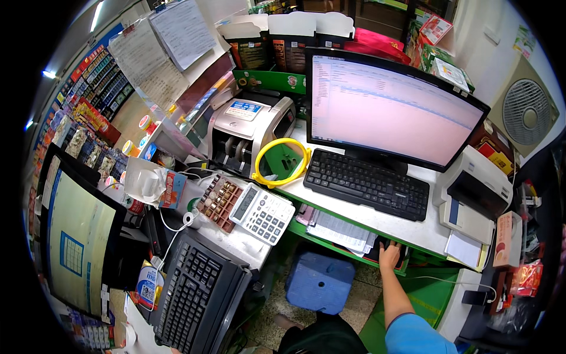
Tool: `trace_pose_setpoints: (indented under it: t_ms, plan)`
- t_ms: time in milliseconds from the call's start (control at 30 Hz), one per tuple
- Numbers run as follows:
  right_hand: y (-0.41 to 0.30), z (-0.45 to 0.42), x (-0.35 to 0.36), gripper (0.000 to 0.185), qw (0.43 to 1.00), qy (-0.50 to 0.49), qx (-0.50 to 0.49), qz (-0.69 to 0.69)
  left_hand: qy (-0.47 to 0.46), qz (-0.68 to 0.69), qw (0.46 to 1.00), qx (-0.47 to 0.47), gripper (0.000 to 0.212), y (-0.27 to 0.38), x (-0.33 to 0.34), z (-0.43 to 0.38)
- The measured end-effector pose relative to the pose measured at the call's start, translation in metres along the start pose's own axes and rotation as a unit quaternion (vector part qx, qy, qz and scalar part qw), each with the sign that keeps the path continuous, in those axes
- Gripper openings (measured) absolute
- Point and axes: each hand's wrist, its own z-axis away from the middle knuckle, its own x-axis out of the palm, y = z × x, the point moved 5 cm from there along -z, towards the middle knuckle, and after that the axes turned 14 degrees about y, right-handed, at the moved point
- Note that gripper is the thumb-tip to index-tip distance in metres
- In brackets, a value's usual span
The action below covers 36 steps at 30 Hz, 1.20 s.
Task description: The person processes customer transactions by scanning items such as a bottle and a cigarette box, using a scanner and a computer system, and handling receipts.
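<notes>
My right hand (pixel 390 255) reaches into the shallow green shelf (pixel 329 241) under the white desk. Its fingers lie over a small dark object that looks like a black computer mouse (pixel 387 243), mostly covered by the hand. Loose printed papers (pixel 338 230) lie in the shelf to its left. Above, on the desk, are a black keyboard (pixel 367 183) and a lit monitor (pixel 393 108) showing a table-like window. Of my left hand (pixel 176 351), only a sliver shows at the bottom edge, near the lower end of another black keyboard (pixel 190 292); its fingers are hidden.
A blue plastic stool (pixel 320 281) stands below the desk. Left of the keyboard are a yellow ring-shaped frame (pixel 283 181), a banknote counter (pixel 247 128), a white calculator (pixel 263 214) and a coin tray (pixel 219 201). A label printer (pixel 475 190) sits right; a second monitor (pixel 77 239) stands left.
</notes>
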Motion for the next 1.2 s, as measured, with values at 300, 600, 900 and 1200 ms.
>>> trace_pose_setpoints:
  t_ms: [300,600,900,1200]
  plan:
    - [0.001,0.003,0.003,0.049,1.0,0.008,-0.006,0.0,0.005,-0.008,1.0,-0.007,0.05,-0.002,-0.003,0.0]
    - [-0.002,0.001,0.002,0.049,1.0,0.013,-0.01,-0.004,0.006,0.004,1.0,-0.017,0.049,0.0,-0.013,0.003]
    - [-0.005,0.001,-0.002,0.049,1.0,-0.015,0.003,0.01,-0.009,0.014,1.0,0.001,0.049,-0.014,-0.012,-0.006]
    - [0.001,0.001,0.005,0.049,1.0,0.014,-0.014,0.01,-0.027,0.042,0.999,0.022,0.049,-0.04,-0.008,-0.022]
